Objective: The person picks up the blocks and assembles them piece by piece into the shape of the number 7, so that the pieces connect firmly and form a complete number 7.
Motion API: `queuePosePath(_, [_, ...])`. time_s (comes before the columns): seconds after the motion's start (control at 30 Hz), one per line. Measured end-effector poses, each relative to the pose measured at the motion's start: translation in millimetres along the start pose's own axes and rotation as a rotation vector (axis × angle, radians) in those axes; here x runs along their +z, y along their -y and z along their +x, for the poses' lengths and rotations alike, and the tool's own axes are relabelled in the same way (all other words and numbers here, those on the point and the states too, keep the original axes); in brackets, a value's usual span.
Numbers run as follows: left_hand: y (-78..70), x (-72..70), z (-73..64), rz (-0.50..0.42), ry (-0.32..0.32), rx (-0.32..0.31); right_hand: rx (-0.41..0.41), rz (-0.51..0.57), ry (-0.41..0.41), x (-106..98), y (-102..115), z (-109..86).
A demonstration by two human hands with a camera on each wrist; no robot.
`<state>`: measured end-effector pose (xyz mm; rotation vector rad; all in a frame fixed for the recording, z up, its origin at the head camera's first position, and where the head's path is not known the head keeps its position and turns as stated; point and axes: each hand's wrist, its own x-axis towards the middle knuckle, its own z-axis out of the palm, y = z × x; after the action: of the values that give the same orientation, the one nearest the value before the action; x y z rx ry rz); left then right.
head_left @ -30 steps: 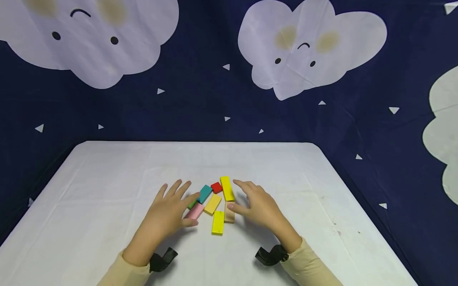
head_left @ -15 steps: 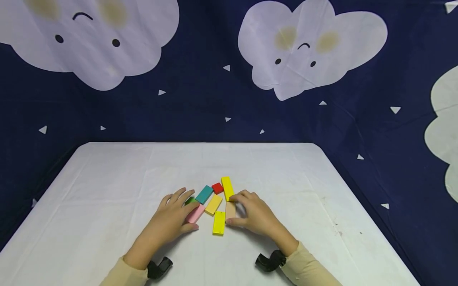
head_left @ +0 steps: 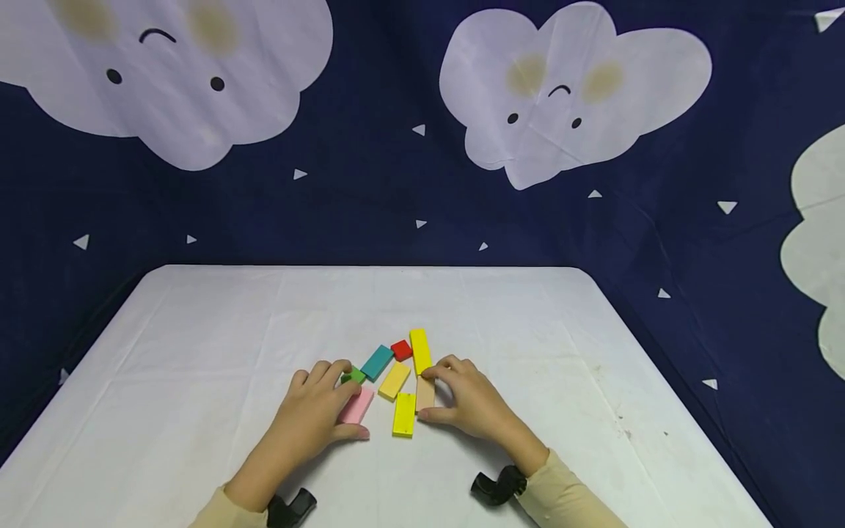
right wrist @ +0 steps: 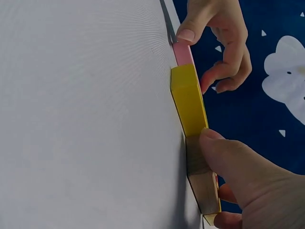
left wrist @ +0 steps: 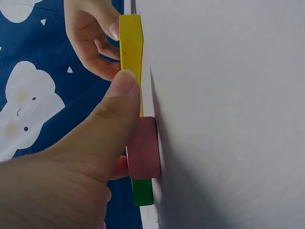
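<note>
In the head view my left hand (head_left: 310, 414) holds a pink block (head_left: 357, 405), index finger at its far end and thumb by its near end. Beside those fingers lies a green block (head_left: 353, 375), partly covered. My right hand (head_left: 475, 396) pinches a plain wooden block (head_left: 425, 394) lengthwise between thumb and index finger; the right wrist view shows the thumb against this wooden block (right wrist: 202, 186). Touching its left side is a bright yellow block (head_left: 404, 416). Both held blocks lie flat on the table.
Between the hands lies a pale yellow block (head_left: 394, 380). Behind it are a teal block (head_left: 378, 363), a small red block (head_left: 401, 350) and a long yellow block (head_left: 420, 350). The white table (head_left: 218, 330) ends at a dark blue cloth (head_left: 370, 198) with clouds.
My left hand has curled round the pink block and drawn it slightly nearer, away from the teal one. The right hand has lowered its thumb and closed on the wooden block.
</note>
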<state>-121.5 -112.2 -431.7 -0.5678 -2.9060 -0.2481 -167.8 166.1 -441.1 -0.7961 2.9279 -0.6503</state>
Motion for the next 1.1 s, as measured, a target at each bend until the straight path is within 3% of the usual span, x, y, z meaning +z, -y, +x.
queuePosePath(0.33, [3.0,4.1,-12.1,-0.011,-0.025,0.002,0.007,0.011,0.031,-1,1,-2.7])
queuePosePath(0.57, [8.2,7.2,-16.0,-0.083,-0.013,-0.016,0.006,0.062,0.051,-2,-3,-4.7])
queuePosePath(0.8, [11.1,10.2,-16.6,-0.211,0.018,-0.068,0.008,0.154,0.04,1,-9,-5.1])
queuePosePath(1.1, [15.2,15.7,-16.7,-0.237,0.028,-0.08,0.009,0.214,0.0,2,-14,-5.3])
